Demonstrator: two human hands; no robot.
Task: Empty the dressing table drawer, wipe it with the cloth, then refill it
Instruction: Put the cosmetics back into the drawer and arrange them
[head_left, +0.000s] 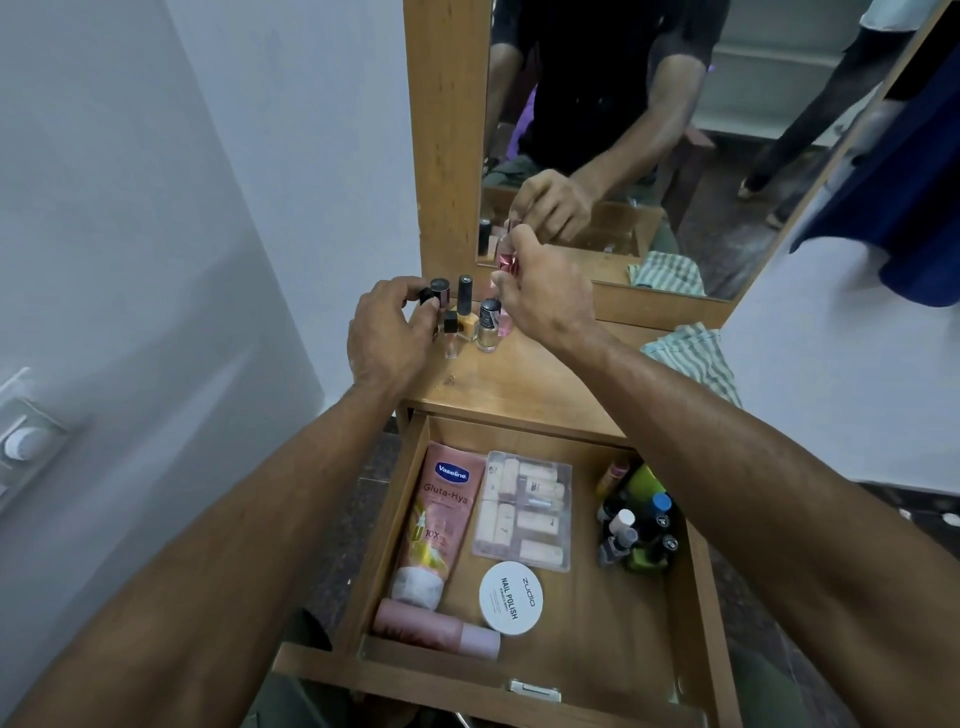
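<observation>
I am in the emptying step: my right hand (540, 296), just above the centre of the frame, pinches a small pink-capped bottle (505, 260) over the row of nail polish bottles (467, 317) on the dressing table top (519, 379), and my left hand (387, 332) closes its fingers around a dark-capped bottle (438, 292), I think to set it down. Next I must release both upright without knocking the row, then reach down again. The drawer (613, 639), open in the lower centre, holds a lotion tube (441, 519), a clear box (524, 506), a white jar (511, 597) and more bottles (641, 525); the striped cloth (691, 358) lies at the right by the mirror (675, 130), beside a pale wall (156, 208).
</observation>
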